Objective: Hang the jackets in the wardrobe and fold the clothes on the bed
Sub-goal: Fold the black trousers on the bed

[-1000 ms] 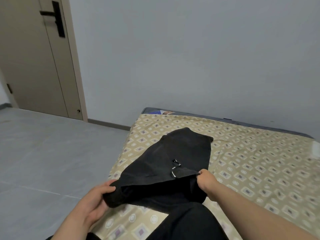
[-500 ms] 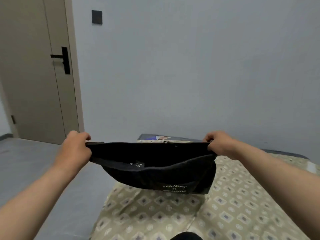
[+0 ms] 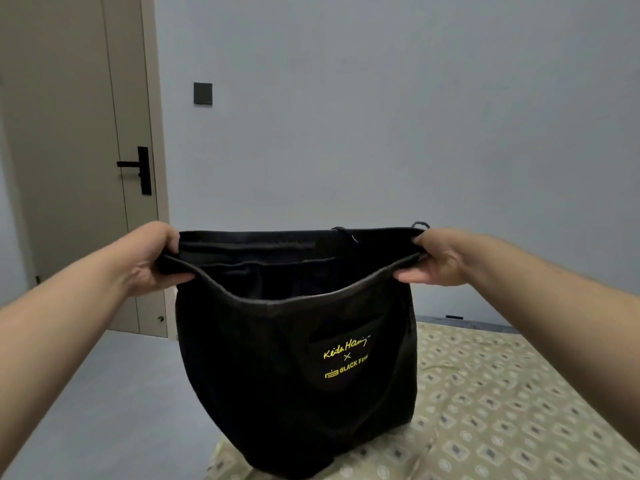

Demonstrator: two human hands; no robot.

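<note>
Two hands grip the black garment's (image 3: 294,375) waistband ends, left hand (image 3: 152,261) and right hand (image 3: 440,259), over the bed (image 3: 502,393).

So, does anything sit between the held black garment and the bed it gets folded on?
Nothing visible does. The left hand and right hand hold the black garment by its waistband over the bed; the sheet behind the fabric is hidden.

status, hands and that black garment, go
Left hand and right hand each grip top hem of black garment. It hangs open over the bed. Nothing in the way.
</note>
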